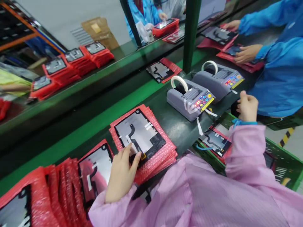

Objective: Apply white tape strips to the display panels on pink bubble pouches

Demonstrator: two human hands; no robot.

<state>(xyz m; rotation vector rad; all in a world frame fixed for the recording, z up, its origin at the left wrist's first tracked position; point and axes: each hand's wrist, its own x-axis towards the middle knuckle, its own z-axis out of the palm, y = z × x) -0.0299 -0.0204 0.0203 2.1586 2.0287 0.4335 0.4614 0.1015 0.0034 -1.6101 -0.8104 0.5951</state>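
Observation:
My left hand (121,173) rests on the near edge of a flat dark panel (139,134) with a black flex cable, its fingertips pinched at the cable's lower end. The panel lies on a stack of red bubble wrap (163,154). My right hand (247,105) is raised near the right of two grey tape dispensers, fingers curled closed; what they hold, if anything, is hidden. The nearer tape dispenser (189,99) has white tape strips (199,126) hanging from its front.
A second dispenser (219,80) stands behind the first. More panels in red wrap (59,195) fan out at lower left, others on the far shelf (71,63). A green crate (284,167) holds panels at right. A co-worker in blue (281,63) handles panels.

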